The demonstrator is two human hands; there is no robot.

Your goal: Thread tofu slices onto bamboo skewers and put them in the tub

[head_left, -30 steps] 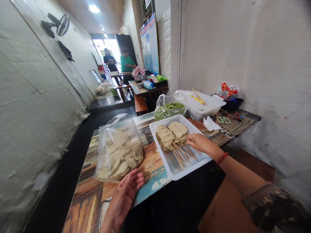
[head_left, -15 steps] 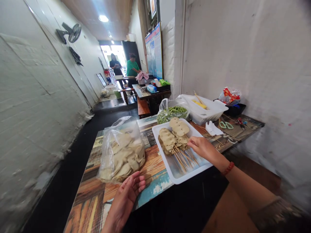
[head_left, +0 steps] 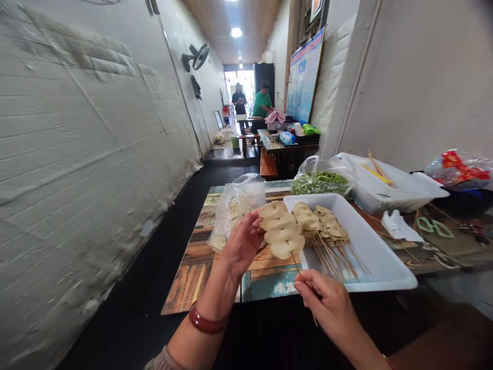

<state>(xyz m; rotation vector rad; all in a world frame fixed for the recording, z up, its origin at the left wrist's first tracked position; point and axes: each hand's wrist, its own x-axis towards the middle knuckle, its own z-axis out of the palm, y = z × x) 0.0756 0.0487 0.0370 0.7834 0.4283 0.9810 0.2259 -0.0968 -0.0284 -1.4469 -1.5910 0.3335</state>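
My right hand point(head_left: 325, 295) is closed around the lower stick of a skewer point(head_left: 283, 234) threaded with flat, round beige slices. It is raised in front of the tray's left edge. My left hand point(head_left: 244, 241) is beside the slices, fingers curved and apart, fingertips at their left edge; whether they press on the slices I cannot tell. Behind the skewer, the white tray point(head_left: 385, 257) holds several similar skewers point(head_left: 308, 216), sticks pointing toward me. A clear plastic bag point(head_left: 231, 205) of loose beige slices lies beyond my left hand, partly hidden by it.
A bag of green vegetables point(head_left: 321, 182) stands behind the tray, next to a white bin point(head_left: 400, 190) with sticks. To the right are crumpled tissue point(head_left: 400, 226), green-handled scissors point(head_left: 435, 227) and a red-patterned bag point(head_left: 458, 169). Two people point(head_left: 263, 100) stand far back.
My right hand has lifted a skewer out of the tray and brought it left and nearer. My left hand has risen from the table to the slices. The view has turned left.
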